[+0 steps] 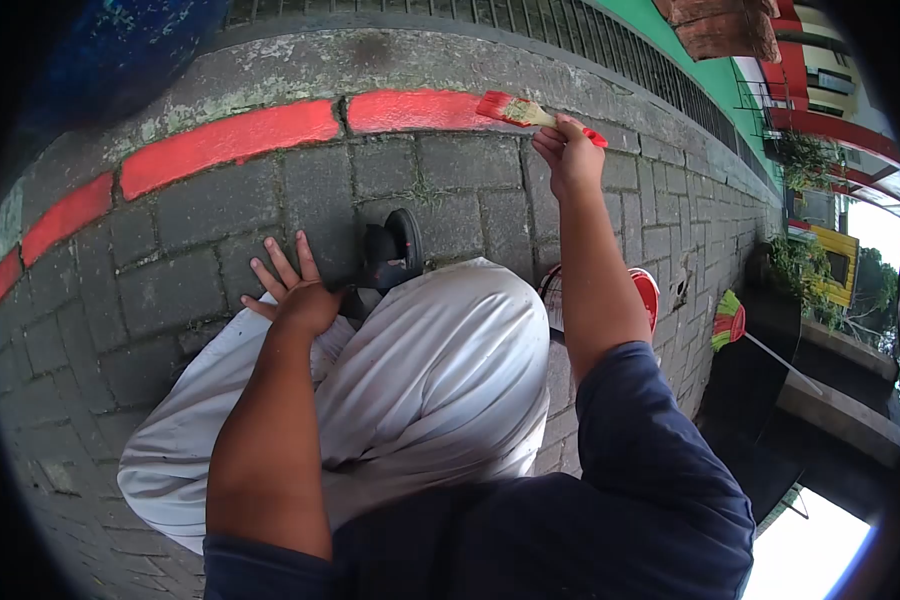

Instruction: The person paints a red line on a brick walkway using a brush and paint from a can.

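Note:
My right hand (574, 160) grips a paintbrush (520, 111) by its red handle. The red-coated bristles rest at the end of a fresh-looking red stretch on the kerb stones (410, 110). Farther left along the kerb, more stones are red (225, 147). My left hand (298, 292) is spread, fingers apart, beside my knee and just above the grey pavers; nothing is in it. Close to it is my foot in a black sandal (398, 245). Behind my right forearm, a red round thing with a pale rim (647, 292) is partly hidden.
A metal grating (660, 80) runs beyond the kerb. A dark blue rounded object (135, 55) stands at the upper left. On the right lies a broom with green and red bristles (730, 322), near a dark structure. Grey block paving (60, 390) surrounds me.

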### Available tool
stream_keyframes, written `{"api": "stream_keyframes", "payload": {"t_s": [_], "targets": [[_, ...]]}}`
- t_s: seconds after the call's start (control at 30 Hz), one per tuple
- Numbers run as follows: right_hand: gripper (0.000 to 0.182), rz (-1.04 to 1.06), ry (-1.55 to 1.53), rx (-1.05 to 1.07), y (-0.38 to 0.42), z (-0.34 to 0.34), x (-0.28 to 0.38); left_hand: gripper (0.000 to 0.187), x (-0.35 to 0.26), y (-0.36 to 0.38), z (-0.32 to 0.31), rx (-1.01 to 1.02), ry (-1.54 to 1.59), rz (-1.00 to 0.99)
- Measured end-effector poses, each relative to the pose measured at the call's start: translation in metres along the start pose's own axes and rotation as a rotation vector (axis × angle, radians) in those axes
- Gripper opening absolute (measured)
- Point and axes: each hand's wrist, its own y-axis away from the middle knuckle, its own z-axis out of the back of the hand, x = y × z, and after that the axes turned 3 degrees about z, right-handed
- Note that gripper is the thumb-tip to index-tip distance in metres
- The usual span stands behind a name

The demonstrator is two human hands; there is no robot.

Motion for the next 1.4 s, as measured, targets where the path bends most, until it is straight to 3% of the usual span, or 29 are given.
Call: {"api": "stream_keyframes", "payload": {"t_s": [0.1,0.23,0.33,0.43,0.57,0.67,0.73,0.87,0.9,0.97,1.03,1.1,1.2,1.3,1.4], "targets": [[0.020,0.000,0.120,0.071,-0.013,-0.012,-0.016,0.119,0.001,-0.004,-0.002,0.008,-0.005,-0.001],[0.018,0.064,0.304,-0.089,-0.054,0.025,-0.014,0.118,0.001,-0.001,0.002,0.029,0.016,-0.005],[0.019,0.268,0.578,-0.135,-0.072,0.045,0.001,0.119,0.001,-0.003,0.000,0.028,-0.007,-0.005],[0.020,0.548,1.108,-0.016,-0.058,0.012,-0.008,0.118,0.002,-0.004,-0.003,0.001,0.003,-0.014],[0.020,0.660,0.950,0.251,0.020,-0.085,-0.003,0.118,0.001,-0.004,-0.002,0.004,-0.002,-0.004],[0.020,0.575,0.826,0.317,0.020,-0.099,-0.010,0.118,0.002,-0.003,-0.001,0.007,-0.002,-0.003],[0.020,0.466,0.762,0.257,-0.023,-0.069,-0.029,0.119,0.001,-0.002,0.000,0.008,0.004,-0.013],[0.027,0.406,0.998,0.010,-0.097,0.025,-0.013,0.118,0.002,0.000,0.005,0.019,0.016,-0.013],[0.026,0.445,1.166,-0.080,-0.085,0.028,0.005,0.118,0.002,-0.001,0.004,0.018,0.012,-0.011],[0.026,0.551,1.200,-0.088,-0.079,0.025,0.008,0.118,0.001,-0.001,0.001,0.019,0.002,-0.010],[0.027,0.664,1.272,0.043,-0.052,-0.012,0.003,0.118,0.000,-0.004,-0.002,0.006,-0.001,-0.008],[0.025,0.694,1.151,0.216,-0.018,-0.056,-0.009,0.118,-0.001,-0.003,-0.001,0.012,-0.001,-0.014],[0.022,0.441,0.596,0.398,0.003,-0.092,-0.018,0.118,0.001,-0.003,-0.001,-0.005,0.010,-0.015],[0.020,0.408,0.645,0.334,-0.027,-0.068,-0.029,0.118,0.003,-0.002,-0.002,-0.003,0.021,-0.024],[0.023,0.376,0.829,0.071,-0.092,0.000,-0.023,0.118,0.000,-0.002,0.003,0.017,0.021,-0.016]]}}
